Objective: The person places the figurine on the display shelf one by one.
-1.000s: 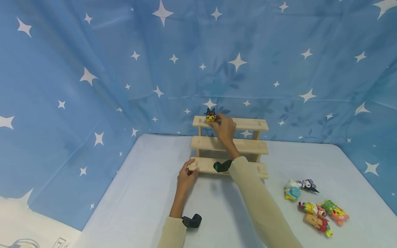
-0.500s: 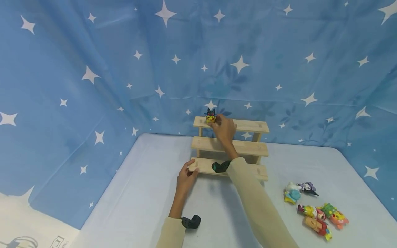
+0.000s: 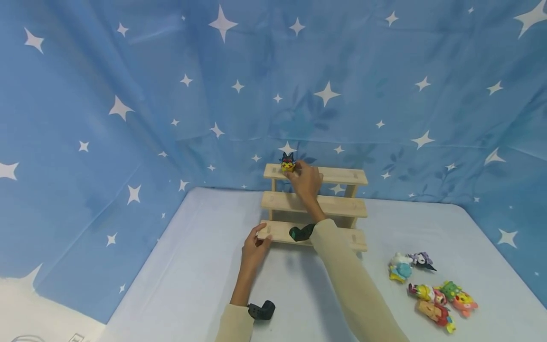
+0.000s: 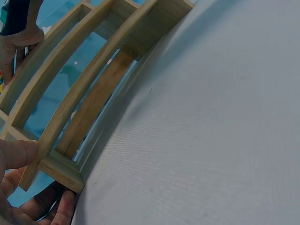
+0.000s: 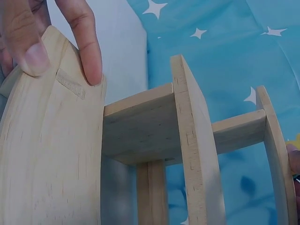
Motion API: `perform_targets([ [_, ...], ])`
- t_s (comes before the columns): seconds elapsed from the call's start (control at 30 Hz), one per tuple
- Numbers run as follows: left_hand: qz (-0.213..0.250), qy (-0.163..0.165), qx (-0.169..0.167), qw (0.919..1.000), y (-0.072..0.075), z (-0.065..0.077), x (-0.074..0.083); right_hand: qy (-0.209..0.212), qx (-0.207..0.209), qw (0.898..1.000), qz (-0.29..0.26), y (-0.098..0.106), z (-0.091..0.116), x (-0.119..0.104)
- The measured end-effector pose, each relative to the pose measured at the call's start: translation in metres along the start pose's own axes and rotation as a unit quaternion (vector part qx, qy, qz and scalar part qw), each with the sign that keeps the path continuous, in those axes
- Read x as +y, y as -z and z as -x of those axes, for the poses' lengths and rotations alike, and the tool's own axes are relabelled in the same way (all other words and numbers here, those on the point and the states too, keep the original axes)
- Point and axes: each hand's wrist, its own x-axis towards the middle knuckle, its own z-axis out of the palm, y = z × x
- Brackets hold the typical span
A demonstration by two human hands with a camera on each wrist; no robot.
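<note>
A three-tier wooden display shelf (image 3: 337, 205) stands at the back of the table. On the left part of its top tier is a small yellow figurine (image 3: 287, 165) with a dark, pointed-eared hood. My right hand (image 3: 306, 182) pinches this figurine from its right side, thumb low in front. At the lowest tier's left end, my left hand (image 3: 255, 247) grips the board, thumb at the front edge and fingers around the end. The left wrist view shows the left thumb (image 4: 18, 153) on the board and fingers beneath it. Only a yellow sliver of the figurine (image 5: 294, 142) enters the right wrist view.
Several colourful figurines lie on the right of the table: a white and blue one (image 3: 400, 269), a purple and black one (image 3: 422, 260), a green one (image 3: 450, 289) and a red and tan one (image 3: 436, 313) among them. A blue star-patterned curtain (image 3: 363, 61) hangs behind the shelf.
The head view has shifted slightly. Both hands keep their places, the right at the figurine on the top tier, the left at the lowest tier's end.
</note>
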Motion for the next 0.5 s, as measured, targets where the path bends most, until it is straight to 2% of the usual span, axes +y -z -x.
perform_targets([
  [0.23, 0.002, 0.021, 0.003, 0.9998, -0.0008, -0.0017, -0.0071, 0.001, 0.001, 1.000, 0.002, -0.0021, 0.0026, 0.0027],
  [0.5, -0.004, 0.018, 0.001, 0.9998, -0.0020, -0.0039, -0.0066, -0.005, -0.008, 1.000, 0.008, 0.0014, 0.0011, 0.0013],
])
